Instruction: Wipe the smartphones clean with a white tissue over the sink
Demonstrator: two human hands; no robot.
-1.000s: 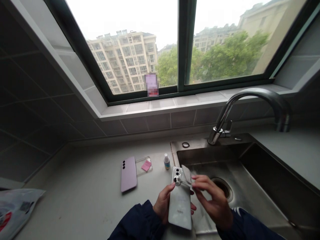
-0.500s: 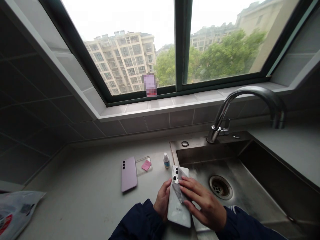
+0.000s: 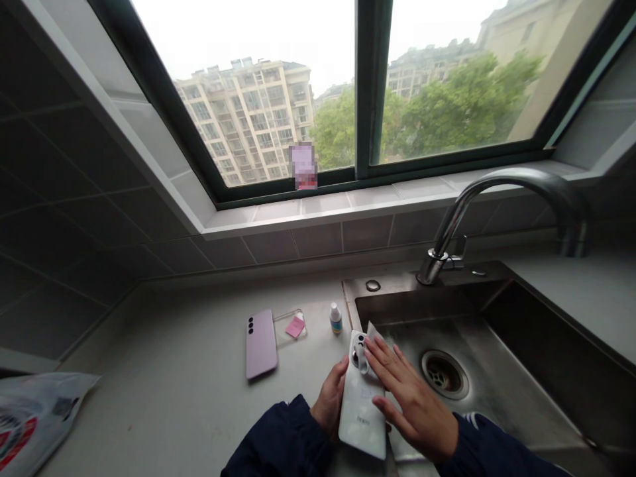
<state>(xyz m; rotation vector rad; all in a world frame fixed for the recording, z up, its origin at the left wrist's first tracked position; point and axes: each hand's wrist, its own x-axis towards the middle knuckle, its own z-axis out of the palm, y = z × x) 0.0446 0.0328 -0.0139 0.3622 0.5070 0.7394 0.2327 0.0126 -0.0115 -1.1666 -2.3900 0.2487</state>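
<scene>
A white smartphone lies back side up in my left hand, tilted near the sink's left edge. My left thumb is along its left side and the other fingers are mostly hidden beneath it. My right hand presses a thin white wipe on the upper back of the smartphone, by the camera lenses. The right fingers lie over the wipe and cover part of it. A small white-capped bottle stands just beyond the smartphone. A lilac smartphone lies to the left, beside a clear phone case with a pink slip of paper on it.
To the right is a steel sink with a drain and a curved faucet. A plastic bag rests at the counter's left front. Behind the counter runs a tiled window ledge.
My right hand and the wipe have shifted up and right over the camera lenses. My left hand still holds the white smartphone. The whole view has moved slightly.
</scene>
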